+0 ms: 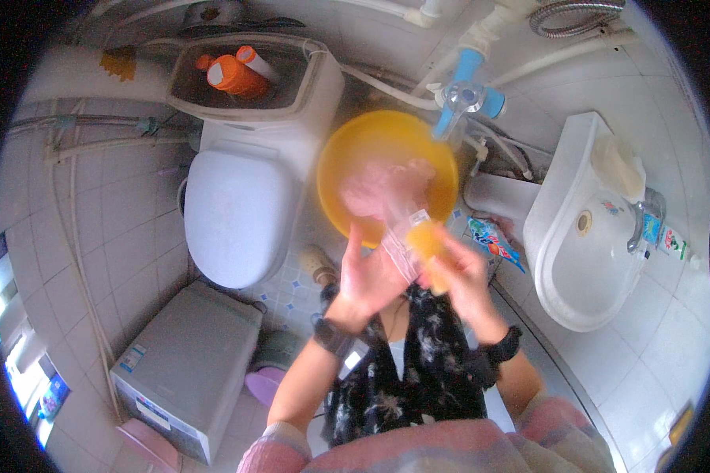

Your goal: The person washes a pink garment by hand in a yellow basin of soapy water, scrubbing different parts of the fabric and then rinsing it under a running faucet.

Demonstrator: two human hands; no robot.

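Pale pink wet cloth (pixel 370 192) lies bunched in a yellow basin (pixel 329 171) on the floor before me. One end of it rises over the rim and drapes across my left hand (pixel 361 275), which holds it palm up with the thumb spread. My left fingers are partly hidden by the fabric. A small white tag (pixel 419 217) shows on the raised part. In my right hand (pixel 464 275) is a yellow block-like object (pixel 427 241), too blurred to name exactly. It is against or just over the cloth; contact cannot be told.
Left of the basin stands a toilet (pixel 236 219), its open tank (pixel 325 83) holding orange bottles (pixel 236 77). A blue-handled valve (pixel 464 97) hangs above the basin's right. A washbasin (pixel 568 272) and a printed packet (pixel 494 241) are at right. A grey box-shaped appliance (pixel 195 349) sits lower left.
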